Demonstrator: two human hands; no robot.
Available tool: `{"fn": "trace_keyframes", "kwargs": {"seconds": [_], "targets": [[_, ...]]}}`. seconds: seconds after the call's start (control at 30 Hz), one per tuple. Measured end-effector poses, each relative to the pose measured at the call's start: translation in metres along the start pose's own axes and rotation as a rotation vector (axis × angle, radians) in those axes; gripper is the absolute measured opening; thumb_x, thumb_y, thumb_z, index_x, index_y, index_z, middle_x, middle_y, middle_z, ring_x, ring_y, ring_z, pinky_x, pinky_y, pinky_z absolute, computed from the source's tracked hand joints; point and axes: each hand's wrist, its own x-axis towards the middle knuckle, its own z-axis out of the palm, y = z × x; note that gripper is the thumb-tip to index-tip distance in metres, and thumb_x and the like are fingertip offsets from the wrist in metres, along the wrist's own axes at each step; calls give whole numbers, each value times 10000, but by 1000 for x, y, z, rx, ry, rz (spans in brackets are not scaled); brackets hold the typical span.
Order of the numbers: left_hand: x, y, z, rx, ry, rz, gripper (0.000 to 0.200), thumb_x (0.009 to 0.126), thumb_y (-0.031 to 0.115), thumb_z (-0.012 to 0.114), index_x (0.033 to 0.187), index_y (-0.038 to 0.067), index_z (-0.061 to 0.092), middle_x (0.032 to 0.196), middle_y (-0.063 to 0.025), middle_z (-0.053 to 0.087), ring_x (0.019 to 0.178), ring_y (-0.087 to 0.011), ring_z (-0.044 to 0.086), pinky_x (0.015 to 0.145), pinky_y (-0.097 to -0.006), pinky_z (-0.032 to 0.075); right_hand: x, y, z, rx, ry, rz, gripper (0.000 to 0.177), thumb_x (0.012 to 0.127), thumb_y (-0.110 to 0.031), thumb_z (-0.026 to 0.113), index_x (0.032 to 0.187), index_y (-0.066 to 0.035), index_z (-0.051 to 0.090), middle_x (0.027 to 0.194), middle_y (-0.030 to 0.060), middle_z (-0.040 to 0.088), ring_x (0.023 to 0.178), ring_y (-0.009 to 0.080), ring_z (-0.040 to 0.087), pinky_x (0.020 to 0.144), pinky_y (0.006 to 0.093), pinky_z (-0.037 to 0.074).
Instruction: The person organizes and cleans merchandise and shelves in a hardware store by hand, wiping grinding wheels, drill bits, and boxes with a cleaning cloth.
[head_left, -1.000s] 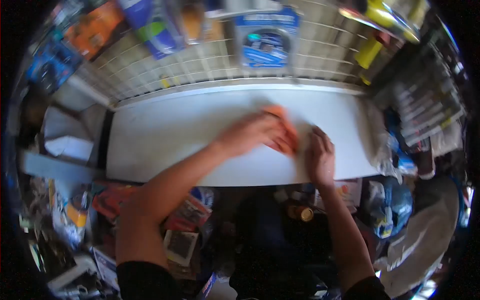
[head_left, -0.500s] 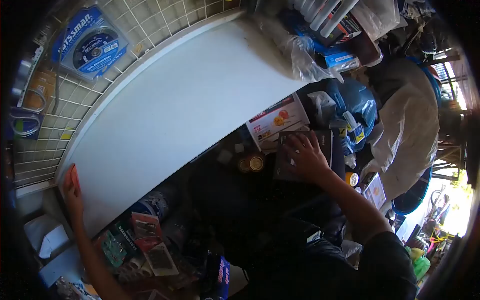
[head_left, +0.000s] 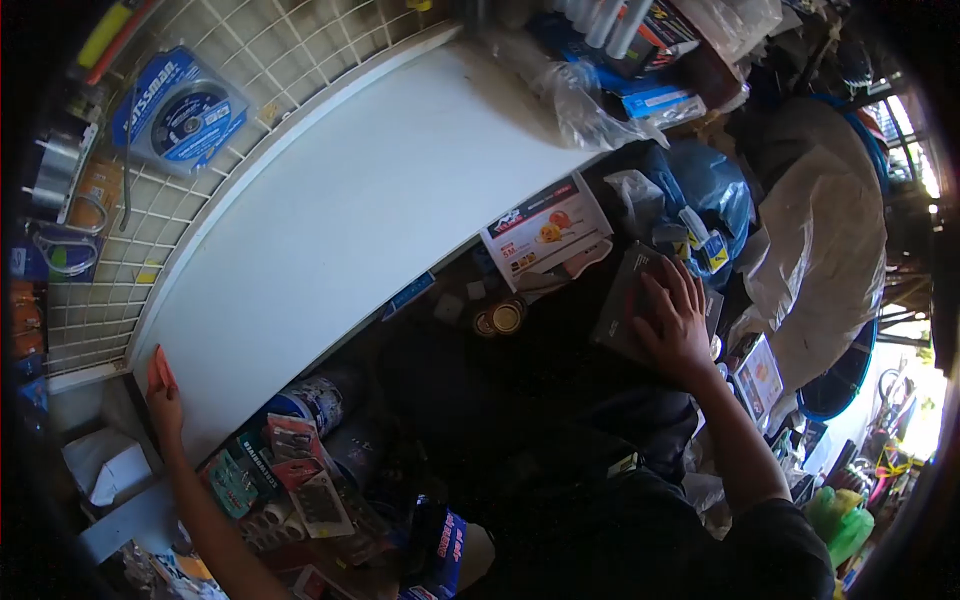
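My left hand (head_left: 165, 398) is closed around an orange-red cloth (head_left: 161, 370) at the lower left end of a white board (head_left: 320, 225). At the right, my right hand (head_left: 672, 318) rests with spread fingers on a dark box (head_left: 622, 312), its palm hiding part of the lid. A white printed box (head_left: 548, 235) with orange pictures lies between the board's edge and the dark box. Two round gold-coloured lids (head_left: 506, 318) sit below it.
A white wire grid (head_left: 215, 185) with a packaged blade (head_left: 187, 115) runs behind the board. Plastic bags (head_left: 705, 190) and boxes crowd the right. Packaged tools (head_left: 318, 495) and a can (head_left: 318, 402) lie at lower left.
My right hand and the dark box have shifted right, away from the gold lids, and the box is now tilted. More of the white printed box shows. The view has shifted slightly.
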Motion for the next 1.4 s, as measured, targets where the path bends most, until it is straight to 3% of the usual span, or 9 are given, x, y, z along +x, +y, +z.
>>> {"fn": "trace_keyframes", "kwargs": {"seconds": [0.17, 0.43, 0.77, 0.8, 0.93, 1.1, 1.23, 1.33, 1.4], "targets": [[-12, -24, 4, 1, -158, -212, 450, 856, -17, 586, 1304, 3, 629, 1385, -214, 593, 1247, -371, 593, 1048, -411, 471, -52, 22, -15, 93, -58, -41, 673, 901, -348, 673, 1511, -158, 460, 1629, 195, 296, 1518, 437, 242, 1219, 611, 175], [-16, -24, 10, -49, -84, -178, 499, 844, 11, 628, 1343, 19, 609, 1317, -226, 626, 1199, -366, 625, 1022, -408, 492, -72, 14, -35, 68, -200, -195, 826, 807, -437, 772, 1538, -233, 446, 1637, 203, 280, 1529, 433, 223, 1222, 644, 138], [-16, -11, 0, -98, 7, 105, 767, 811, -49, 623, 1522, 175, 442, 1189, -249, 666, 1108, -433, 646, 938, -456, 513, -49, 9, -42, 80, -152, -166, 771, 785, -362, 806, 1464, -154, 505, 1546, 188, 404, 1437, 413, 383, 1184, 624, 243], [-19, 16, -15, -52, -55, -60, 761, 786, -77, 591, 1493, 182, 478, 1184, -259, 656, 1102, -461, 624, 908, -463, 514, -47, 9, -39, 37, -147, -170, 752, 785, -356, 801, 1450, -147, 519, 1530, 193, 418, 1427, 413, 395, 1180, 612, 259], [-18, 27, -17, -6, 45, 19, 722, 787, -68, 602, 1463, 168, 508, 1219, -234, 662, 1101, -440, 630, 931, -465, 522, -18, 2, -25, 37, -74, -264, 671, 797, -303, 799, 1398, -132, 554, 1530, 202, 419, 1412, 420, 415, 1176, 608, 288], [0, 55, -28, -39, -115, -376, 553, 799, -9, 659, 1339, 104, 616, 1224, -208, 667, 1121, -430, 624, 961, -466, 521, 83, -74, -32, 138, 83, -535, 489, 824, -210, 779, 1274, -81, 639, 1485, 208, 468, 1368, 408, 468, 1136, 550, 381], [36, 89, 2, 15, 144, 55, 319, 820, 19, 687, 1127, 98, 719, 1163, -166, 683, 1113, -382, 630, 947, -446, 528, 175, -125, -20, 107, 193, -694, 432, 917, -277, 682, 1276, -44, 626, 1438, 209, 491, 1331, 390, 486, 1121, 488, 401], [53, 215, -12, -277, 176, 280, 221, 822, 27, 717, 1035, 83, 731, 1108, -149, 692, 1115, -351, 634, 949, -440, 525, 214, -151, 12, 134, 172, -614, 553, 932, -361, 660, 1384, -67, 536, 1448, 204, 471, 1369, 377, 439, 1140, 507, 366], [67, 257, 17, -313, 177, 406, 401, 867, 44, 705, 1257, 119, 652, 1250, -149, 647, 1185, -362, 615, 999, -431, 525, 230, -162, 43, 171, 256, -435, 594, 941, -390, 627, 1442, -102, 487, 1465, 165, 469, 1350, 357, 447, 1121, 536, 337]]}}
